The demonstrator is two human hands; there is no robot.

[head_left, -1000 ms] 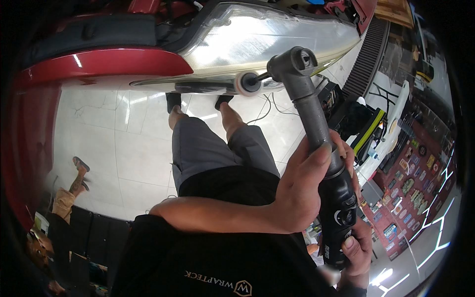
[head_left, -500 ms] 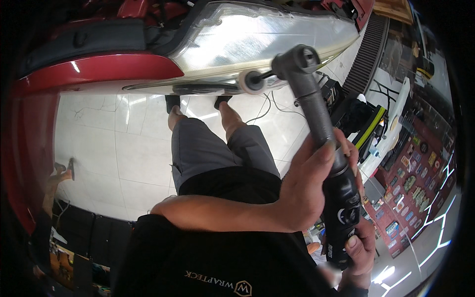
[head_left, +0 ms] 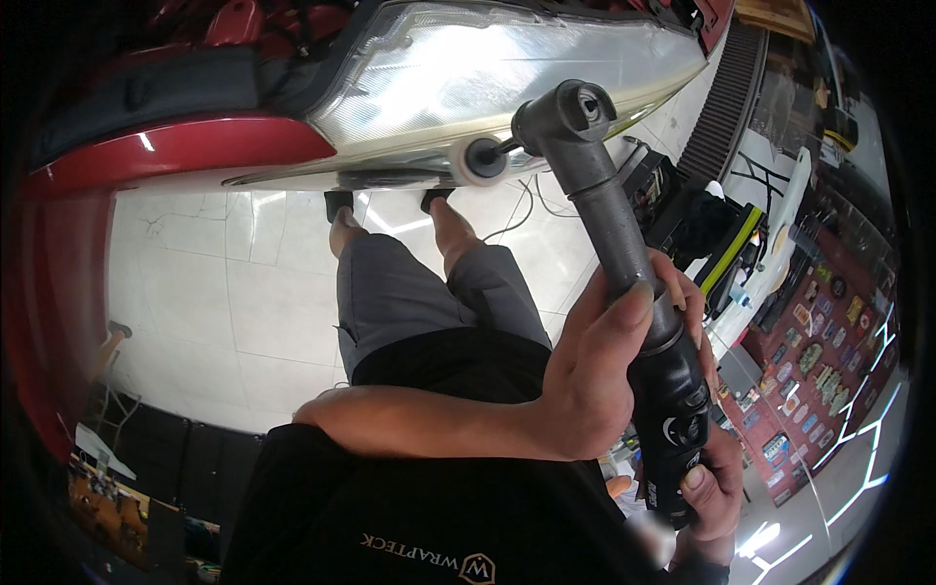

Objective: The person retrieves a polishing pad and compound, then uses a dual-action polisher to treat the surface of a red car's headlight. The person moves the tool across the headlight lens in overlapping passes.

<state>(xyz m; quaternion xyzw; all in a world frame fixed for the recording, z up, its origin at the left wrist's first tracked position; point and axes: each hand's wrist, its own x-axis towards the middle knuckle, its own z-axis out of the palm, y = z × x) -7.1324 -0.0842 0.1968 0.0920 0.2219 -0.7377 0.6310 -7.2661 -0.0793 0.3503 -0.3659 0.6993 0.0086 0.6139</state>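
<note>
Both my hands grip a black and grey handheld polisher [head_left: 606,222]. My left hand [head_left: 602,375] wraps round its grey neck, thumb along the top. Farther down, my right hand [head_left: 717,487] closes round the black handle near its lower end. A small round polishing pad [head_left: 480,163], whitish with a black backing, sticks out from the angled head on a thin shaft. The pad lies against the lower part of a large car headlight [head_left: 487,73], whose lens looks hazy and yellowish toward its edge. Part of the pad's contact with the lens is hidden.
The red car's bodywork [head_left: 195,146] borders the headlight on the left. A cable [head_left: 526,210] lies on the pale tiled floor [head_left: 283,283]. Black equipment with a yellow-green strip [head_left: 731,252] stands to the right, before a red wall [head_left: 819,370] hung with small plaques.
The polisher's head and pad have moved slightly left along the headlight, with both hands still holding on. The pad now faces the lens more flatly. At far left, a person's leg has shifted.
</note>
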